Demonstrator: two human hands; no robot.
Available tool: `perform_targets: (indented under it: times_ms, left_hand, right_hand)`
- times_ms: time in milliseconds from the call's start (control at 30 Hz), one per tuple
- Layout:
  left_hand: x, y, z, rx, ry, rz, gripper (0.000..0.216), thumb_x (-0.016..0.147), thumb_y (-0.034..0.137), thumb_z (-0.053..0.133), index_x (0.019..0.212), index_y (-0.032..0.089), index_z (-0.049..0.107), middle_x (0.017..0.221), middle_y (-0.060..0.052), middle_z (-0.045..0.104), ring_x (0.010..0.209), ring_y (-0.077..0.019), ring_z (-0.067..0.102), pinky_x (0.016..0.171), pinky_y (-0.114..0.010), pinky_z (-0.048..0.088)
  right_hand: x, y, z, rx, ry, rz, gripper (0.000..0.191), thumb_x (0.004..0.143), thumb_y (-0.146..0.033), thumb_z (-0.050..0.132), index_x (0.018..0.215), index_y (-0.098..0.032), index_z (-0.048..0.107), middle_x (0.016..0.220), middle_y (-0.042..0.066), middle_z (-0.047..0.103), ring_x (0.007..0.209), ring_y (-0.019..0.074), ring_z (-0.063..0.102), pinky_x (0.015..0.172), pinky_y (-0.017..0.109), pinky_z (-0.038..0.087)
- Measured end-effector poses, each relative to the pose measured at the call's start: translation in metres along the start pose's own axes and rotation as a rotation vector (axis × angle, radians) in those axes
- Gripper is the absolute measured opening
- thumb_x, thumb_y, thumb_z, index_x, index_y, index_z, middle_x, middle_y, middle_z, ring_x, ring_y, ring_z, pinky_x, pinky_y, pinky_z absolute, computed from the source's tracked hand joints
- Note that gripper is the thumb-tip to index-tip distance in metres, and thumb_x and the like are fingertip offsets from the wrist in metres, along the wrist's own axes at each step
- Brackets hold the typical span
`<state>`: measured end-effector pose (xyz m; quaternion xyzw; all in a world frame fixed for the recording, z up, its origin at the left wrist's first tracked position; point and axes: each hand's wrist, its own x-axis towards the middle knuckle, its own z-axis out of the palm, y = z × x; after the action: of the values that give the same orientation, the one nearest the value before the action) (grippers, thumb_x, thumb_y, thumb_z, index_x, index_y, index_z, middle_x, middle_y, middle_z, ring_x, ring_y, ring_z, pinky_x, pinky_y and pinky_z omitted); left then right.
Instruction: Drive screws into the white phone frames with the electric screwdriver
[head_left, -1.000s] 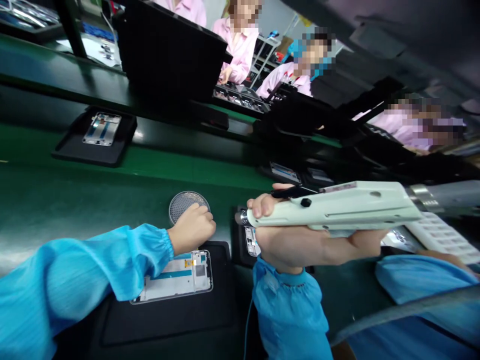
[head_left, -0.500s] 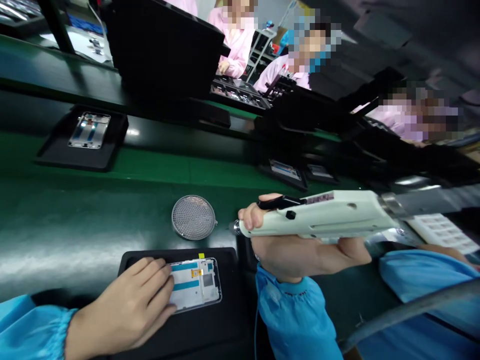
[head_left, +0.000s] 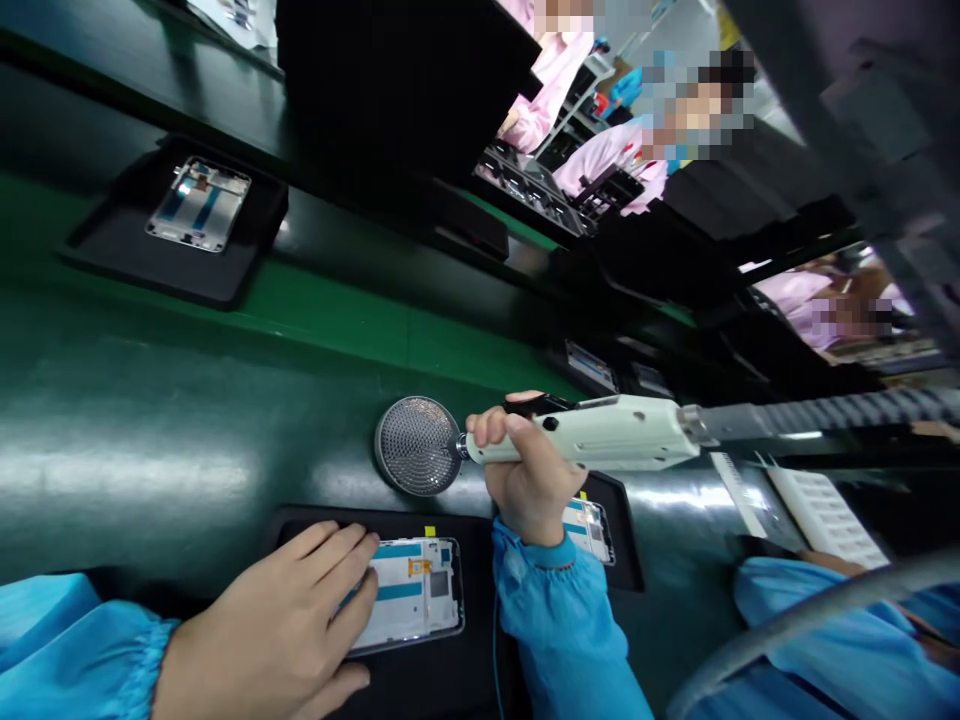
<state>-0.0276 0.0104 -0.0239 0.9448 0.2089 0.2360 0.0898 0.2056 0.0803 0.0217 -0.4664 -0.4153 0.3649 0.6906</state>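
My right hand (head_left: 525, 470) is wrapped around a pale green electric screwdriver (head_left: 615, 432), its thumb along the near side. The screwdriver's nose points left, with its tip at the right part of a round, perforated screw dish (head_left: 412, 445). Whether a screw is on the bit is too small to tell. My left hand (head_left: 277, 610) lies with outstretched fingers over the left end of a phone frame (head_left: 401, 588) and touches it. Blue strips, an orange flex piece and a yellow tab (head_left: 430, 532) show on this frame. It lies in a black tray (head_left: 420, 680).
A second phone frame (head_left: 589, 530) lies in a tray just right of my right wrist. Farther back left, another frame (head_left: 201, 205) sits on a black tray (head_left: 187, 280). A grey hose (head_left: 840, 412) trails right from the screwdriver. A white tray (head_left: 829, 515) and a co-worker's blue sleeve (head_left: 795, 620) are at right.
My right hand and the screwdriver have moved left, bringing the tip from beside the screw dish onto it. The view has tilted and shifted. My left hand stays on the phone frame.
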Motion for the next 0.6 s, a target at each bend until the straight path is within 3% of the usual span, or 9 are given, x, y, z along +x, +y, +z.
perform_targets:
  times_ms: [600]
  left_hand:
    - [0.003,0.001,0.0,0.023,-0.003,0.007,0.04,0.096,0.045,0.05,0.108,0.012,0.068,0.119,-0.014,0.069,0.113,-0.0312,0.061,0.1,-0.045,0.043]
  right_hand:
    - [-0.001,0.015,0.001,-0.055,0.007,-0.004,0.016,0.073,-0.027,0.067,0.082,-0.021,0.056,0.05,-0.007,0.05,0.047,0.0113,0.052,0.055,0.033,0.048]
